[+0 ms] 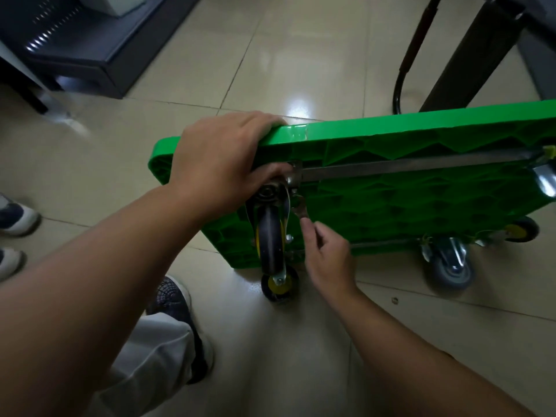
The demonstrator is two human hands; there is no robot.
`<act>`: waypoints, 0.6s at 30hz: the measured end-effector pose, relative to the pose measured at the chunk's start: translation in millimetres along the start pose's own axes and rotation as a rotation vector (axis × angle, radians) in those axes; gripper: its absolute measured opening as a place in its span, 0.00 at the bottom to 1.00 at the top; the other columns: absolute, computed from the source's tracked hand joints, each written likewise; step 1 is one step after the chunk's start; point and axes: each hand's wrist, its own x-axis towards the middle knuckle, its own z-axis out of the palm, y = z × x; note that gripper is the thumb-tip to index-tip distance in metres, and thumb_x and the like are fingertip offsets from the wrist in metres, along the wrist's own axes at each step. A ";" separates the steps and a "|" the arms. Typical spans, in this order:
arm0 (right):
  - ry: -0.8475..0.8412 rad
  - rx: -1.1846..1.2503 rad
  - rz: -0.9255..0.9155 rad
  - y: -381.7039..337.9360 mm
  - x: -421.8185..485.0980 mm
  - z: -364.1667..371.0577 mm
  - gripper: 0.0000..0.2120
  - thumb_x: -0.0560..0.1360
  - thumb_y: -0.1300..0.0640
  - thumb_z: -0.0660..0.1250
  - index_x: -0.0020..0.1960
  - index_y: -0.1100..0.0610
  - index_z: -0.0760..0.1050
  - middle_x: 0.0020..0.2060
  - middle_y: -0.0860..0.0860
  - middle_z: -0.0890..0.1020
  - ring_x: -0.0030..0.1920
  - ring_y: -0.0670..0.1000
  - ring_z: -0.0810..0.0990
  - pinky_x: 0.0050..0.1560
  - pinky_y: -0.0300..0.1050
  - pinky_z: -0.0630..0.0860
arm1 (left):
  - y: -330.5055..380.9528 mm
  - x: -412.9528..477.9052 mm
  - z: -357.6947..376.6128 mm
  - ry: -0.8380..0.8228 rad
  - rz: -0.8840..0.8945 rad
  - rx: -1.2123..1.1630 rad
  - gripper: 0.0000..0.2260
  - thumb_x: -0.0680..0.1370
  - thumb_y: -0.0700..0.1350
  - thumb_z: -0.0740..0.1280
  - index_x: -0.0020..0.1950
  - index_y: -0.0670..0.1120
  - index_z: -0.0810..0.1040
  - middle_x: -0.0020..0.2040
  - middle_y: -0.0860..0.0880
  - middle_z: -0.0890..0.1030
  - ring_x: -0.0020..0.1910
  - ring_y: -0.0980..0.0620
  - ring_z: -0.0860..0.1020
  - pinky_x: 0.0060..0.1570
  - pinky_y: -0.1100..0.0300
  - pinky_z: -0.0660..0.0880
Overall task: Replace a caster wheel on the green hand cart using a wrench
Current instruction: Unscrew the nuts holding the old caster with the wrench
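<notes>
The green hand cart stands tipped on its long edge, ribbed underside facing me. My left hand grips its upper left edge, fingers curled over the top and thumb beside the caster's mounting plate. The caster wheel, dark with a metal fork, hangs from that corner. My right hand pinches the lower end of a small metal wrench, whose head sits at the caster plate's bolts. A metal bar runs across the underside.
A grey swivel caster and yellow-hubbed wheels rest on the tiled floor. A dark cabinet stands back left, a dark frame leg back right. My shoe is below; another person's shoes are at left.
</notes>
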 end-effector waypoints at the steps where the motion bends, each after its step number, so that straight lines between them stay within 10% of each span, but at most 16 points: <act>1: 0.007 0.017 0.008 2.3 1.5 5.5 0.26 0.78 0.32 0.54 0.32 0.51 0.65 0.24 0.45 0.65 0.24 0.44 0.64 0.25 0.42 0.59 | -0.3 -0.2 0.3 0.000 0.002 0.003 0.24 0.76 0.63 0.66 0.69 0.54 0.74 0.59 0.55 0.82 0.54 0.48 0.80 0.44 0.58 0.65; 11: 0.021 0.182 0.028 13.3 21.1 32.7 0.22 0.81 0.40 0.57 0.32 0.48 0.64 0.24 0.43 0.64 0.25 0.43 0.62 0.26 0.38 0.57 | -3.2 -1.0 3.0 0.004 0.009 0.019 0.25 0.76 0.65 0.64 0.69 0.55 0.73 0.61 0.55 0.81 0.56 0.47 0.79 0.46 0.54 0.71; 18: -0.081 -0.419 -0.171 0.5 36.0 -30.0 0.31 0.79 0.31 0.49 0.32 0.55 0.68 0.23 0.47 0.67 0.24 0.54 0.69 0.27 0.44 0.58 | -1.9 1.3 1.1 0.021 0.008 0.001 0.24 0.76 0.64 0.65 0.69 0.54 0.74 0.59 0.53 0.82 0.55 0.46 0.80 0.45 0.55 0.68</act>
